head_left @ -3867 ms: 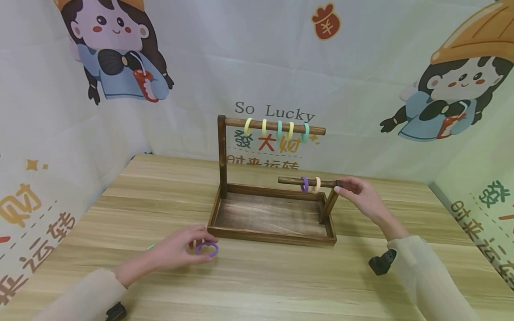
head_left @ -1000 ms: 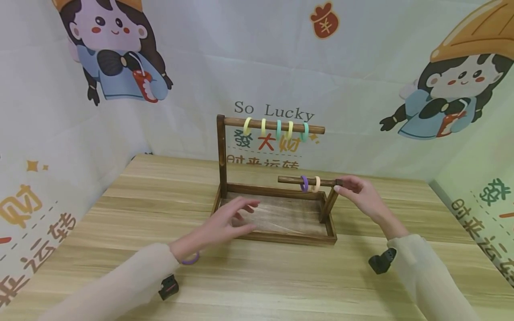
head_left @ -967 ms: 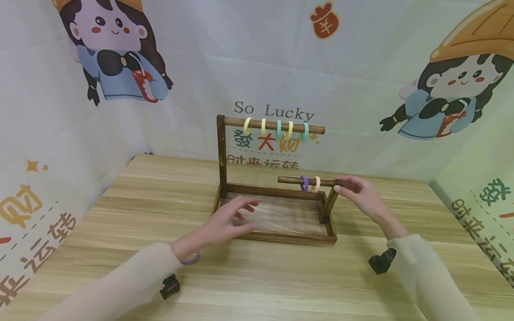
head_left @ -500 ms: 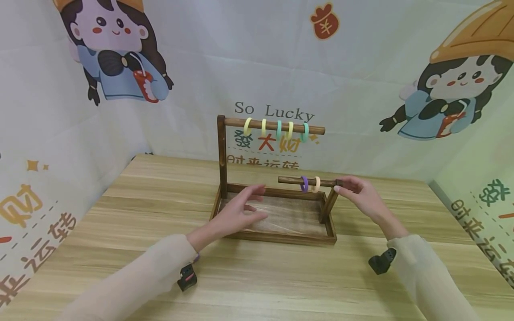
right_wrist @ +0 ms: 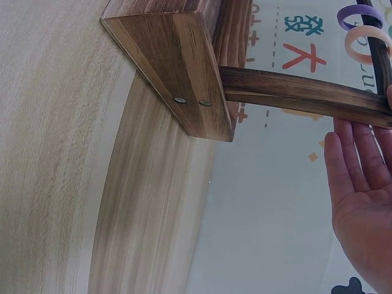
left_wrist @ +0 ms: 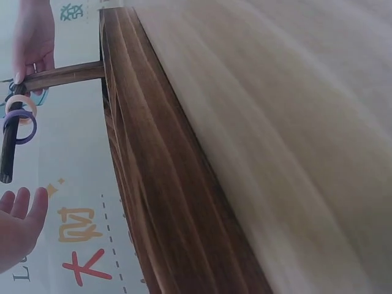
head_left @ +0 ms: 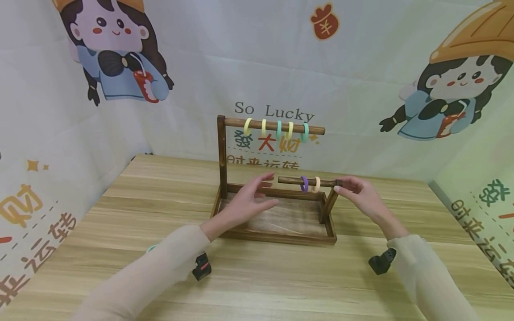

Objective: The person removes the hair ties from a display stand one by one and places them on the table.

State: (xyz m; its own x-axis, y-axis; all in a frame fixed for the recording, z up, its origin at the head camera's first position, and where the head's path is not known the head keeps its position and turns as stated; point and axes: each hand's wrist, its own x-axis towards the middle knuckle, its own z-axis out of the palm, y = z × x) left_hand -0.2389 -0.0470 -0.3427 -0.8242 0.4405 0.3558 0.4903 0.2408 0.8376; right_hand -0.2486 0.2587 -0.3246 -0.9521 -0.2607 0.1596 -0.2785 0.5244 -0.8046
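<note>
A dark wooden rack (head_left: 273, 240) with a tray base stands on the table. Its short post carries a lower bar (head_left: 290, 180) with a purple ring (head_left: 304, 184) and a peach ring (head_left: 317, 184) on it. My right hand (head_left: 361, 198) pinches the top of that post between thumb and fingers. My left hand (head_left: 246, 203) hovers over the tray, fingers spread and holding nothing, just left of the lower bar's free end. In the left wrist view its fingertips (left_wrist: 38, 205) are apart from the bar.
Yellow and teal rings (head_left: 279, 130) hang along the upper bar (head_left: 317, 129). Part of a green ring (head_left: 151, 248) shows on the table beside my left sleeve (head_left: 160, 263). A printed cloth (head_left: 192, 67) hangs behind the table.
My left hand earlier held a purple ring low at the left and let it go on the table, where the sleeve now hides it. The hand moved right and up. My right hand stayed.
</note>
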